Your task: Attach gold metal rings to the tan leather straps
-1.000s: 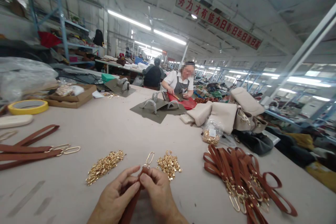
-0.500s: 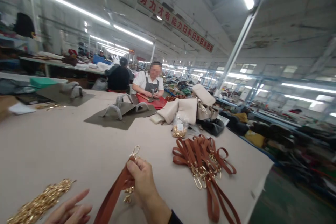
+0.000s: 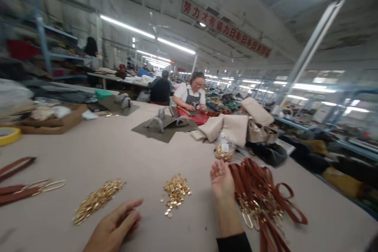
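My right hand [image 3: 222, 181] is turned palm up at the left edge of a heap of brown leather straps [image 3: 251, 177] with gold clips. Its fingers are loosely curled and apart, with nothing seen in them. Lower left, my left hand [image 3: 118, 222] hovers over the table, index finger stretched out and thumb apart, holding nothing visible. Between the hands lies a pile of small gold metal pieces [image 3: 176, 189]. A longer pile of gold hardware [image 3: 99, 200] lies beyond my left hand. More brown straps [image 3: 17, 193] with gold clips reach in at the left edge.
A clear bag of gold parts [image 3: 223, 151] stands behind the straps, before beige bags [image 3: 234, 128]. Dark sheets with grey handles [image 3: 165, 125] lie farther back. Across the table a person [image 3: 190, 96] handles a red piece. A cardboard box [image 3: 56, 120] and yellow tape roll [image 3: 8, 136] are left.
The strap has left my right hand, which moved right to the strap heap and loosened. My view has swung left, bringing the box, tape and left straps into sight.
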A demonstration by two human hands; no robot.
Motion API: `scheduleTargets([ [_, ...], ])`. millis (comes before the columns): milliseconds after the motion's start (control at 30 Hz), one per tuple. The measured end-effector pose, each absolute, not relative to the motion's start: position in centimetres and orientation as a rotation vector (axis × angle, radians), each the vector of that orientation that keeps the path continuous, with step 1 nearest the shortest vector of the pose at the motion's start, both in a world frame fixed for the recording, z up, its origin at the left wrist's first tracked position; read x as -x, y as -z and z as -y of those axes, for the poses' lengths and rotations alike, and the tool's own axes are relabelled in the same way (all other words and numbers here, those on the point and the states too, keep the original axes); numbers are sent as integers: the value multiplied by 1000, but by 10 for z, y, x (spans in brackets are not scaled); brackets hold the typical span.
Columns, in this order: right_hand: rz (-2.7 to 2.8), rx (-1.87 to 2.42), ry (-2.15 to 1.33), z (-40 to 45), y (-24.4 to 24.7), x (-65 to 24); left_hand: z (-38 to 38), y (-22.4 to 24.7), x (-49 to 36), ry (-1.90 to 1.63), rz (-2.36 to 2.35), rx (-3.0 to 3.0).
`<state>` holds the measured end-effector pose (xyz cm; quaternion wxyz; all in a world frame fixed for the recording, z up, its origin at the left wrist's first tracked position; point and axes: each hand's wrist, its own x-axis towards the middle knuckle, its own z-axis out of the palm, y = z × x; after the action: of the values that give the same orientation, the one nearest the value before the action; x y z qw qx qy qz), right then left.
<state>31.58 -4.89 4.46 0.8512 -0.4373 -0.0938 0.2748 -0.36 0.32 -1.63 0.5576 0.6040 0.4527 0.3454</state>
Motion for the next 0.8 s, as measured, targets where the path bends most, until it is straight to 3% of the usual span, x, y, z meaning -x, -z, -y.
scheduleTargets([
  [200,702,1204,-922,30,-16,-230,11,-21,6,-904,-1052,-1793],
  [333,1624,1411,-594,36,4,-186,-13,-31,28,-1080,-1301,-1942],
  [433,1901,1353,-452,42,10,-171,-45,-38,66,-1113,-1569,-2060],
  [800,2190,1285,-314,48,-6,-144,-103,-33,175,-349,-2098,-2414],
])
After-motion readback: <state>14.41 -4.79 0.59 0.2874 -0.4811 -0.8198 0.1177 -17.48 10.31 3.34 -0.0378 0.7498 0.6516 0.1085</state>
